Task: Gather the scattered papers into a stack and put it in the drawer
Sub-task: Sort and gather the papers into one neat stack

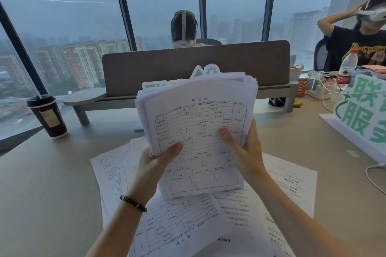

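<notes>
Desk (52, 183) — both hands grip paper stack (196, 131); lidded cup (47, 115).

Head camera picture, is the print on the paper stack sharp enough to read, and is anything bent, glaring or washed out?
Head view: the form grid on the paper stack shows, but its characters are too soft to read; the window frames bow from wide-angle distortion; pale streaks of reflection cross the glass; the city outside is hazy; light is flat and bluish, with no hard shadows on the desk.

Both hands (200, 158) grip a paper stack (196, 123) above loose sheets (183, 225).
</notes>
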